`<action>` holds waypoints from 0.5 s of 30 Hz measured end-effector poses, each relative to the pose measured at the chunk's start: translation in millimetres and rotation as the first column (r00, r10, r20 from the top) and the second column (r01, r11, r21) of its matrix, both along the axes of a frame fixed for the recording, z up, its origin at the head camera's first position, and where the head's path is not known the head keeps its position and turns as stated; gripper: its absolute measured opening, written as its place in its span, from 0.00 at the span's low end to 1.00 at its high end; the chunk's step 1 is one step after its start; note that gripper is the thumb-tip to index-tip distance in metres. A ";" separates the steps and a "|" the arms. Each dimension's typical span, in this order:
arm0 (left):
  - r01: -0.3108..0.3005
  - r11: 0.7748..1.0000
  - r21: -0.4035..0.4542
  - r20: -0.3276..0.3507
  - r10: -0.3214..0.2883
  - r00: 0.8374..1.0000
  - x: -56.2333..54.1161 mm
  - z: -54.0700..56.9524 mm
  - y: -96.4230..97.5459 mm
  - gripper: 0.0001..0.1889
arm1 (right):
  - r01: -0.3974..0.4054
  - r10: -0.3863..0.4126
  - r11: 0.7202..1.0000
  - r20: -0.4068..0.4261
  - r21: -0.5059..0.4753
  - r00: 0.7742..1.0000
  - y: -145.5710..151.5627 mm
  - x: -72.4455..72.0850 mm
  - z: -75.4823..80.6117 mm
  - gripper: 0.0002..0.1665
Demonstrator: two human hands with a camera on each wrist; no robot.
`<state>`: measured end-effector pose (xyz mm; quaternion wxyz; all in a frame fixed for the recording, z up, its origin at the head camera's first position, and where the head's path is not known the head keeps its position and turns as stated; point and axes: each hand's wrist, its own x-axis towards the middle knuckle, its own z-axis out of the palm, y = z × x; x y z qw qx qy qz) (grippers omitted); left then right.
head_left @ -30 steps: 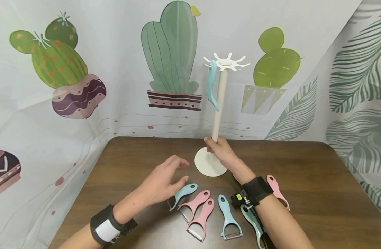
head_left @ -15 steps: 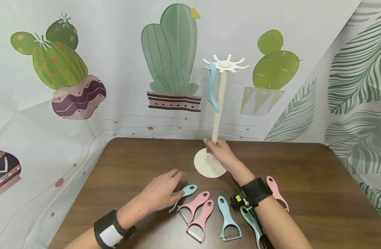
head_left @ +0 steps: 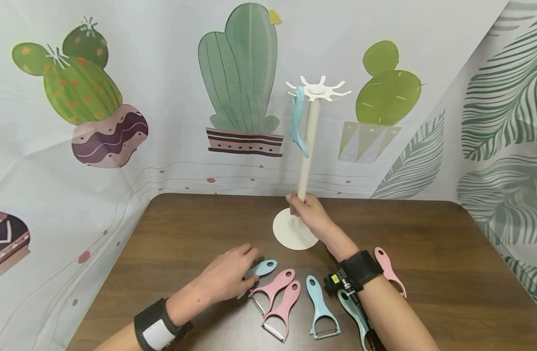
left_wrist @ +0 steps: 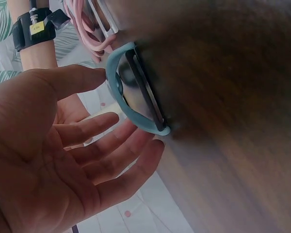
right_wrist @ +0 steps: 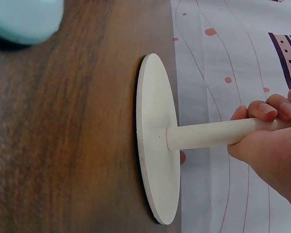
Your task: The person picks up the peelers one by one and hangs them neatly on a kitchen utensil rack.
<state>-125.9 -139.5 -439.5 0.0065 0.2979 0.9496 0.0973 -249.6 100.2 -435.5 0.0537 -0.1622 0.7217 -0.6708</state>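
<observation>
In the head view, my left hand [head_left: 228, 275] reaches over a light-blue peeler [head_left: 265, 267] lying on the table, thumb and fingers on opposite sides of it. The left wrist view shows that peeler's frame [left_wrist: 123, 104] by the thumb tip, the fingers loosely bent and spread beyond it. My right hand [head_left: 311, 214] grips the lower pole of a cream stand [head_left: 309, 141], just above its round base [right_wrist: 157, 141]. White hooks [head_left: 318, 90] ring the stand's top. From one hook on the left hangs a light-blue peeler [head_left: 297, 122].
Two pink peelers [head_left: 288, 304] overlap beside the left hand. A light-blue peeler [head_left: 319, 302] lies to their right. A blue-green peeler [head_left: 352, 312] lies partly under the right forearm, and a pink peeler [head_left: 384, 263] beyond it. A cactus-print cloth [head_left: 171, 97] hangs behind the wooden table [head_left: 180, 229].
My left hand has come down and toward me, from above the nearest light-blue peeler to around it. The right hand stays on the pole.
</observation>
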 end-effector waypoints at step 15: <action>0.042 0.999 -0.008 -0.038 -0.043 0.998 3.3 -6.2 1.3 0.20 | 0.010 -0.010 1.000 0.001 -0.002 1.000 -0.8 0.7 -0.3 0.22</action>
